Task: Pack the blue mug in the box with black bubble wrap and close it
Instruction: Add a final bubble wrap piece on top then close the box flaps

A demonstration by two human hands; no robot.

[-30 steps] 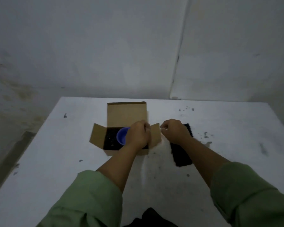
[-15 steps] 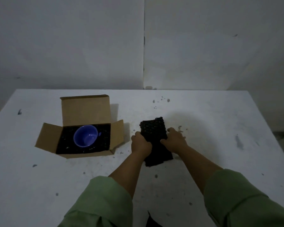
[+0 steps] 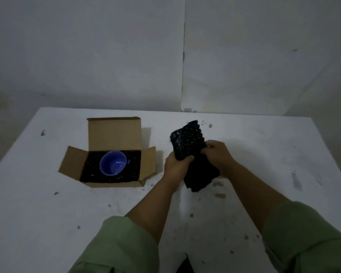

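Observation:
A brown cardboard box (image 3: 114, 133) stands open on the left half of the white table, its back flap upright and its side flaps spread. Inside it the blue mug (image 3: 113, 162) sits mouth-up on black bubble wrap lining (image 3: 89, 170), handle toward the right. To the right of the box, my left hand (image 3: 175, 166) and my right hand (image 3: 217, 152) both grip a folded piece of black bubble wrap (image 3: 187, 141). Its far end is lifted off the table and its near end (image 3: 200, 177) hangs down to the surface.
The white table (image 3: 47, 213) is speckled with dark marks and ends at a pale wall behind. Its right edge (image 3: 333, 164) runs diagonally. A dark object (image 3: 185, 266) shows at the bottom edge between my green sleeves.
My hands left the box's right flap, moved right to the loose bubble wrap, took hold of it and raised its far end. The view shifted right.

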